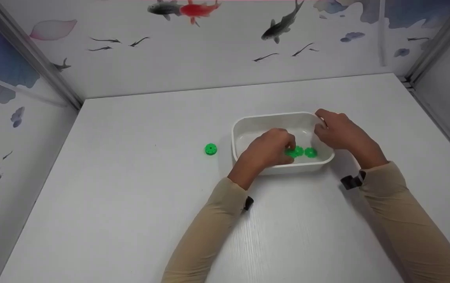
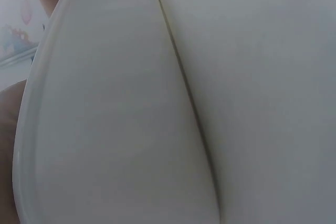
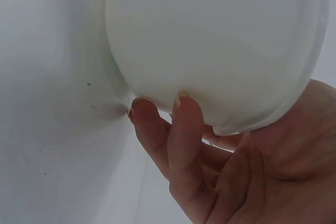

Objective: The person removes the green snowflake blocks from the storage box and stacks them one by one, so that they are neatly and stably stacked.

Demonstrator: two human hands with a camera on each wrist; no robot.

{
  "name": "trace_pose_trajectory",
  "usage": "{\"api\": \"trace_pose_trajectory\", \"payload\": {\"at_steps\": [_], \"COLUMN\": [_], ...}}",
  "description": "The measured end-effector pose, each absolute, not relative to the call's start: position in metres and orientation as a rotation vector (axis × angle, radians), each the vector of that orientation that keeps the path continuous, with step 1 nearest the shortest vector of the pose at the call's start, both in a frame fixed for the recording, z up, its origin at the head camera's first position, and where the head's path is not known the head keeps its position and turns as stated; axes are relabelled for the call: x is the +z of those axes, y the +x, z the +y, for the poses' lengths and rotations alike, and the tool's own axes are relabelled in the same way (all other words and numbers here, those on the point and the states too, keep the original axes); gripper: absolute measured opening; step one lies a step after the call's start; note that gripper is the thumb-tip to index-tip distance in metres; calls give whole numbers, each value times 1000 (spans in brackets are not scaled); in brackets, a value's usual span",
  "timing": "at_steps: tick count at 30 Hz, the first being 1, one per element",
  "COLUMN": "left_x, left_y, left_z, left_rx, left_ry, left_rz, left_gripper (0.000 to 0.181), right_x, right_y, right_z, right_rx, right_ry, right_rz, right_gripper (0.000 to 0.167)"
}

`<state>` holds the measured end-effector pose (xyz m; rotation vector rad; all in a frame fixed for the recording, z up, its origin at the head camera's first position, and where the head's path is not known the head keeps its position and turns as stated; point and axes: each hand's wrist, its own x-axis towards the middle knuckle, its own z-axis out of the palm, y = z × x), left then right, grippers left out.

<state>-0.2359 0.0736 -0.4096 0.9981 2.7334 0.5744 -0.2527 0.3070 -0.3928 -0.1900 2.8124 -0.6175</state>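
Observation:
A white plastic tub [image 1: 244, 122] stands on the table, with small green scalloped pieces [image 1: 310, 152] on its floor. My left hand [image 1: 268, 147] reaches over the near wall into the tub, thumb and finger pinching at a green piece [image 1: 289, 153] that is partly hidden. With my right hand [image 1: 341, 131] I grip the tub's right end. In the right wrist view, fingertips [image 3: 187, 116] touch the tub's outer wall [image 3: 210, 35] from below the rim. The left wrist view is mostly filled by the tub's near outer wall [image 2: 115, 98]; the left fingers are hidden there.
A round green piece [image 1: 211, 149] with small holes lies on the white table [image 1: 130, 188], left of the tub. Panels printed with fish [image 1: 282, 25] stand along the back and left sides. A plain panel [image 1: 449, 70] stands at the right.

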Motion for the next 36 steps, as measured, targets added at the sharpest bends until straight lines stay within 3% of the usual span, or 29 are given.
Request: {"api": "trace_pose_trajectory", "payload": {"at_steps": [11,19,26,36], "left_x": [-408,-408,-406,-401], "left_y": [-236,-237,-238,-234], "left_z": [80,75,70,62], "left_rx": [478,511,539,604], "left_ry": [995,1041,1014,975], "left_rz": [2763,2726,2721,2700], "left_gripper": [21,39,30,38], "right_x": [-392,-391,-391,-395], "right_y": [-254,-253,-255,-253], "right_z": [306,304,302,301], "right_rx": [-592,-557,-549,-550], "right_ry": [-173,-209,-205,-156], "right_rz": [2801,2819,2829,2840], "right_gripper": [52,46,47,48]}}
